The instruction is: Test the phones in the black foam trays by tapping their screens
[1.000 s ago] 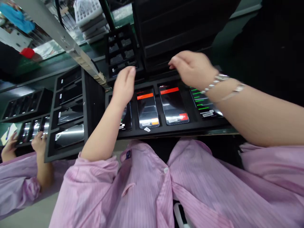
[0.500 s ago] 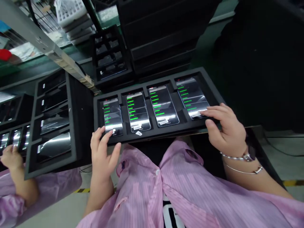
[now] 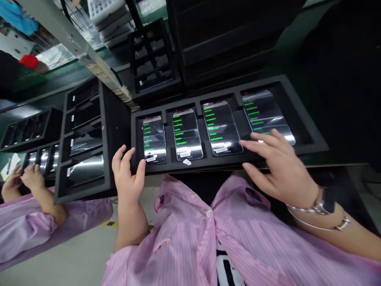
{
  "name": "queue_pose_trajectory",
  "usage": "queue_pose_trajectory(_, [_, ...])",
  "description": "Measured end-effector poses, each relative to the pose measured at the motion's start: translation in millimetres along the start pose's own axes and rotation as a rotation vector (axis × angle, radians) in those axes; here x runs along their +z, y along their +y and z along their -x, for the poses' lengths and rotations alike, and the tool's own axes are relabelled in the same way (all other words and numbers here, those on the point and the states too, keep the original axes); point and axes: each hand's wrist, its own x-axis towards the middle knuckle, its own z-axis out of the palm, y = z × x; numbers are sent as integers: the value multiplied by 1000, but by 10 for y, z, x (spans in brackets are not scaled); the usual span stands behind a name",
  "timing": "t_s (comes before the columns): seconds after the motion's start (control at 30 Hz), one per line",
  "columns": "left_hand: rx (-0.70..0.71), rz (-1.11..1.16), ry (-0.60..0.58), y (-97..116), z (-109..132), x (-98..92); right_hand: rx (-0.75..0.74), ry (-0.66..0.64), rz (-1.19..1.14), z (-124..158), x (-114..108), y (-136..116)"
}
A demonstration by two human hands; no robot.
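Left-hand grip (image 3: 128, 178): fingers loosely spread, nothing held, at left end of black tray (image 3: 300, 110), just beside leftmost phone (image 3: 154, 137). Right-hand grip (image 3: 282, 174): wide, nothing held, fingers over lower part of rightmost phone (image 3: 264, 107), one fingertip by third phone (image 3: 222, 125); contact unclear from where I stand. Phones face up in slots, screens lit.

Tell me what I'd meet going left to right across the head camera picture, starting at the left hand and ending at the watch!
Left hand → first phone → second phone → third phone → right hand → watch.
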Motion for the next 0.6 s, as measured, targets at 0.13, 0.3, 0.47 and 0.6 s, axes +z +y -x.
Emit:
queue_pose_trajectory(0.13, [-60,51,-64,-82,92,152,14,-118,14,-74,115,-84])
queue_pose_trajectory(0.3, [-3,155,48,-150,153,292,-44,-127,-100,-236,204,-268])
queue_pose_trajectory(0.47, [13,208,46,-207,196,314,-197,-239,-111,-459,446,-575])
queue_pose_trajectory(0.6, [-3,186,-2,-216,239,279,-165,-300,-99,-493,503,-599])
